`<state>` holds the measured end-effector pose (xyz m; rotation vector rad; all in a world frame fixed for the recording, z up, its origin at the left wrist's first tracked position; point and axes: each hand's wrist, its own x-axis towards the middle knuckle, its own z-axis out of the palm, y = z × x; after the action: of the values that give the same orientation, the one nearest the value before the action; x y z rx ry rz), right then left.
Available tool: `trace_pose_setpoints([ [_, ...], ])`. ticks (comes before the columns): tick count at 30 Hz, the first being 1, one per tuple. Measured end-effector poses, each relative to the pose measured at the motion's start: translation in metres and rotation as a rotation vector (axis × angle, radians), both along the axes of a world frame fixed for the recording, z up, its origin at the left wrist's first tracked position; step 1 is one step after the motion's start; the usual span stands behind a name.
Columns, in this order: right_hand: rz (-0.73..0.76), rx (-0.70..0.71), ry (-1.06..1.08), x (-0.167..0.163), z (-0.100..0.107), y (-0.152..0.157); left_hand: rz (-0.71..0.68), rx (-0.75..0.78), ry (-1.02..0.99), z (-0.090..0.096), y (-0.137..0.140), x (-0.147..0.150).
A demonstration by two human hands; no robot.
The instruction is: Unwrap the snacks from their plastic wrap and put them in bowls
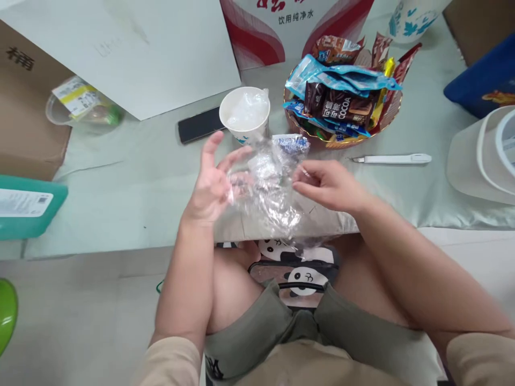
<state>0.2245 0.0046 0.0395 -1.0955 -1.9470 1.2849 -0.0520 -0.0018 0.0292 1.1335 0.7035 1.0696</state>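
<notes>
A crumpled sheet of clear plastic film (pixel 277 209) hangs between my hands at the table's front edge, partly smeared by motion. My right hand (pixel 332 185) pinches its right side between thumb and fingers. On the other side my left hand (pixel 213 185) has its fingers spread, the palm turned up, and the film lies against its fingertips. Just behind the film is a small blue-and-white wrapped packet (pixel 292 143). Close beyond my left fingers stands a paper cup (pixel 243 110) with crumpled clear plastic inside.
A gold-rimmed bowl (pixel 300 130) heaped with snack packets stands at back right. In front of it lies a white craft knife (pixel 396 159). A dark phone (pixel 201 125) rests left of the cup. Translucent tubs (pixel 462 161) stand far right, a teal packet (pixel 30 206) far left.
</notes>
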Motion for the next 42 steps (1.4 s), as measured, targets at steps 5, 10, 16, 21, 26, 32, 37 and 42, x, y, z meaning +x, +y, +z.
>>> trace_pose_setpoints([
  [5, -0.275, -0.123, 0.353, -0.002, -0.006, -0.013, 0.104, -0.039, -0.05, -0.008, -0.005, 0.035],
  [10, -0.334, -0.119, 0.385, -0.004, -0.011, -0.021, -0.038, -0.228, 0.123, -0.006, -0.011, 0.065],
  [16, -0.39, 0.158, 0.32, 0.005, -0.018, -0.024, -0.025, -0.275, 0.196, -0.004, -0.011, 0.059],
  [21, -0.33, 0.483, 0.304, 0.012, -0.017, -0.03, 0.031, -0.223, 0.11, -0.007, -0.008, 0.056],
  [26, -0.369, 0.337, 0.295, 0.017, -0.014, -0.031, 0.08, -0.157, 0.094, -0.004, -0.006, 0.058],
  [32, -0.453, -0.03, 0.504, 0.017, -0.025, -0.024, 0.082, -0.068, 0.076, -0.007, -0.008, 0.056],
  [37, -0.406, -0.224, 0.336, 0.011, -0.017, -0.03, 0.102, -0.064, 0.052, -0.009, -0.012, 0.053],
  [42, -0.435, -0.231, 0.452, 0.008, -0.011, -0.031, 0.028, -0.182, 0.068, -0.006, -0.016, 0.057],
])
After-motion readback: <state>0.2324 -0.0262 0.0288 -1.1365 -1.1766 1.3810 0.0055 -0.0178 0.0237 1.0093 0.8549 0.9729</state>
